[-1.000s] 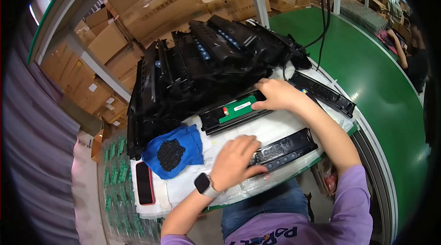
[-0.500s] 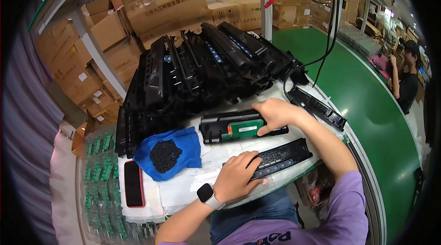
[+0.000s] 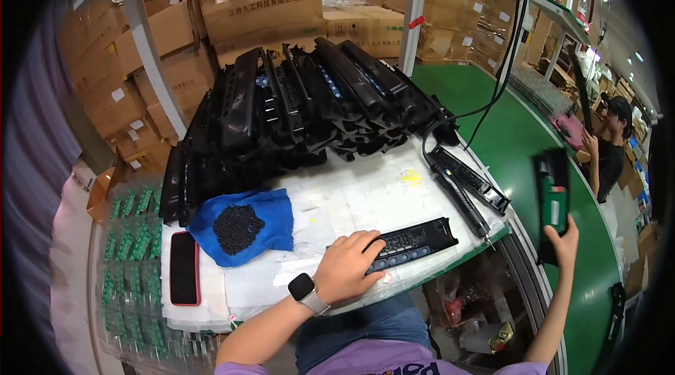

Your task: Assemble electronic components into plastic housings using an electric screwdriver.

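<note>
On the near part of the white-covered table, my left hand (image 3: 349, 266) grips the left end of a long black plastic housing (image 3: 416, 243) with a row of round grey spots along its near side. Its fingers lie over the top and the thumb is at the near edge. Out to the right, past the table edge, my right hand (image 3: 564, 240) holds a second black housing upright by its lower end. A green circuit board (image 3: 555, 207) sits in that housing. Small black screws (image 3: 238, 229) lie heaped on a blue cloth (image 3: 280, 214) left of my hands.
A large stack of black housings (image 3: 302, 104) fills the table's back. At the right edge lie a corded pen-shaped driver (image 3: 460, 202) and another black part (image 3: 478, 185). A phone (image 3: 185, 269) and trays of green boards (image 3: 133, 255) are left. A co-worker (image 3: 615, 129) sits beyond the green bench (image 3: 464, 93).
My right hand has carried the housing with the green board from the table middle out over the right side. My left hand stays on the other housing. The driver now shows uncovered.
</note>
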Available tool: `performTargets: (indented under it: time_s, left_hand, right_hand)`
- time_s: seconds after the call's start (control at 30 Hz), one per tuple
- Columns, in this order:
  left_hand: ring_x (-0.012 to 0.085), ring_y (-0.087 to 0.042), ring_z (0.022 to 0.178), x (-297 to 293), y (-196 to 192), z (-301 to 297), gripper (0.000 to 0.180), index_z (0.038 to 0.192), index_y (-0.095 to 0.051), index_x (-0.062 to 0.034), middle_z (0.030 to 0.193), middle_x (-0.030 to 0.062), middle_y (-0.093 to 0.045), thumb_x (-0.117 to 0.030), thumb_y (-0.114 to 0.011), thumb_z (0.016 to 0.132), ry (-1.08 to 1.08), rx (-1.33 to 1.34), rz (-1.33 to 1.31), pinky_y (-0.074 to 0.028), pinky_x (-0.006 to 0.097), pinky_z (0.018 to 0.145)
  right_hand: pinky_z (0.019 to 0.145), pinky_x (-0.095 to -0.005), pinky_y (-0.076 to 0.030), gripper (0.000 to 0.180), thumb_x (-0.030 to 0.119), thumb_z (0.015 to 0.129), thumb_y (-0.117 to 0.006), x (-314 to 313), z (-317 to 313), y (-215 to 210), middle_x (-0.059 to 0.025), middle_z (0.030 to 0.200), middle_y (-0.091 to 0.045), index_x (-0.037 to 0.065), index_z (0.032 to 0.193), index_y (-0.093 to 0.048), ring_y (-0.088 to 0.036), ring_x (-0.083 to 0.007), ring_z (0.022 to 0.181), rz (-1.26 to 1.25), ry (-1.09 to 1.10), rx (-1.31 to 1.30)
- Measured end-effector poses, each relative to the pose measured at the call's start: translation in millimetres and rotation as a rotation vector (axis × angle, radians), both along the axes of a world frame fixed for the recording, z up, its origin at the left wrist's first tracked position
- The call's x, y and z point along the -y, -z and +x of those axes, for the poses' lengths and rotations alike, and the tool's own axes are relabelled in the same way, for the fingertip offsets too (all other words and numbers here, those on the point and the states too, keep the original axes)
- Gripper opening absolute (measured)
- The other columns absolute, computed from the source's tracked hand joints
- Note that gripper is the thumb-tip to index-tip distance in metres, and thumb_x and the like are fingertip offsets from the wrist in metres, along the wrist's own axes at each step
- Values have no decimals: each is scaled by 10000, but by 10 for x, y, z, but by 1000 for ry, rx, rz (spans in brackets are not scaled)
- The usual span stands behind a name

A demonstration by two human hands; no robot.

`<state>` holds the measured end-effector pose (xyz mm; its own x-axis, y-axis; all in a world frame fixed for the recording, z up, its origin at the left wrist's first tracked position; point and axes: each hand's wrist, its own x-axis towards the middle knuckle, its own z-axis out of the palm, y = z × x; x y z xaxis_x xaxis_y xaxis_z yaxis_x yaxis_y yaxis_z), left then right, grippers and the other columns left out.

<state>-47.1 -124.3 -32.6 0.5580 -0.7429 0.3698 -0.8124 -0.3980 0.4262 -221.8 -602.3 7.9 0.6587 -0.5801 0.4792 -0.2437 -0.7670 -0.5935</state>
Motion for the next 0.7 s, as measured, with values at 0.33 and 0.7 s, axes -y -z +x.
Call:
performTargets:
  time_s: [0.33,0.7]
  left_hand:
    - [311,-519,1140,-121,94,57,507,1159,-559,-49,1254,142,-531,-288,-714,740,-1,-4,-59,-424,401,937]
    - [318,-527,1130,-94,32,136,467,1135,-582,-47,1239,158,-545,-283,-701,750,-97,73,21,-432,402,926]
  right_hand:
    - [737,-394,-494,668,462,769,-723,3173,-2567,857,-144,983,-644,-66,1146,-566,-607,-281,818,237,891,61]
    - [902,-350,-433,468,4,751,-639,-526,906,-435,-136,1126,-539,15,1202,-514,-553,-264,1027,-539,-157,276]
